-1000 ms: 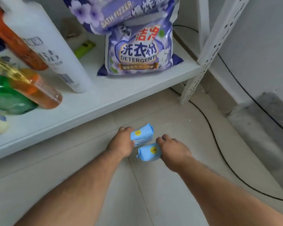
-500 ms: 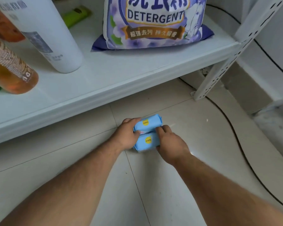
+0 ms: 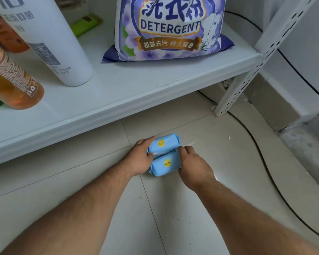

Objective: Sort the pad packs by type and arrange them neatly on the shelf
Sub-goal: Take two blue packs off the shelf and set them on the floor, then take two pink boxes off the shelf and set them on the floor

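Two light-blue pad packs with round yellow stickers lie side by side on the tiled floor below the white shelf (image 3: 118, 100). The far pack (image 3: 164, 143) touches the near pack (image 3: 165, 165). My left hand (image 3: 141, 159) grips the left ends of both packs, thumb on the far one. My right hand (image 3: 192, 164) grips the right end of the near pack, its fingertips at the seam between the two.
The shelf carries a purple detergent bag (image 3: 170, 28), a white bottle (image 3: 57, 45), an orange bottle (image 3: 13, 81) and a green tube (image 3: 85, 23). A perforated white shelf leg (image 3: 241, 83) stands at right. A black cable (image 3: 265, 162) runs across the floor.
The two packs, apart one second ago, have been brought together side by side on the floor. The camera has moved closer to the shelf.
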A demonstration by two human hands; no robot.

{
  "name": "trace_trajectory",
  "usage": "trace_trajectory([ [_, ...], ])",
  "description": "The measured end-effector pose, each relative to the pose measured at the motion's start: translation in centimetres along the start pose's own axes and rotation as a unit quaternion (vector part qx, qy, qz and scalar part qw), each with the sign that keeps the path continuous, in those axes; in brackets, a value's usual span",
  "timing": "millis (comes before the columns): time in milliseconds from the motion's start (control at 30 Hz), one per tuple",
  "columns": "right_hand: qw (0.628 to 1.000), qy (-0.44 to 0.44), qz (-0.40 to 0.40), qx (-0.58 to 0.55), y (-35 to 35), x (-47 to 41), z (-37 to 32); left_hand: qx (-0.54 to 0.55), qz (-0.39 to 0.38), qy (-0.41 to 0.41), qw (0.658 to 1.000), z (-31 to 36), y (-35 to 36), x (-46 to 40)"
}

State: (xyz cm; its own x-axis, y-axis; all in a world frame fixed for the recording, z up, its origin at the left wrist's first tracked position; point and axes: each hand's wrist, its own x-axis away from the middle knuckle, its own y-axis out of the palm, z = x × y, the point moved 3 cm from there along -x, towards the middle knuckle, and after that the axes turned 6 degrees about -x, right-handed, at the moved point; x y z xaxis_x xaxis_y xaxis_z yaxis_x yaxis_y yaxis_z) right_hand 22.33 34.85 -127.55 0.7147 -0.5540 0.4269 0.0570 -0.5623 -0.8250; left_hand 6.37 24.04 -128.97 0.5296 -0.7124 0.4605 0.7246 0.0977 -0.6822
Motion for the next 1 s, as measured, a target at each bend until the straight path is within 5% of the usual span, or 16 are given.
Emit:
trace_trajectory([
  [167,0.999,-0.009,-0.006,0.047,-0.9,1.1,0.0,-0.002,0.014,-0.011,1.0,0.6,-1.3,1.5],
  [400,0.986,-0.018,-0.08,0.148,-8.9,9.0,-2.9,-0.199,-0.02,-0.046,0.979,6.6,-7.7,12.1],
  [667,0.974,-0.053,-0.149,0.164,-26.0,23.6,-13.3,-0.295,-0.105,-0.082,0.946,20.7,-21.1,29.3],
  [1000,0.977,-0.085,-0.091,0.174,-51.2,41.5,-26.6,-0.296,-0.04,-0.062,0.952,36.2,-42.2,49.7],
])
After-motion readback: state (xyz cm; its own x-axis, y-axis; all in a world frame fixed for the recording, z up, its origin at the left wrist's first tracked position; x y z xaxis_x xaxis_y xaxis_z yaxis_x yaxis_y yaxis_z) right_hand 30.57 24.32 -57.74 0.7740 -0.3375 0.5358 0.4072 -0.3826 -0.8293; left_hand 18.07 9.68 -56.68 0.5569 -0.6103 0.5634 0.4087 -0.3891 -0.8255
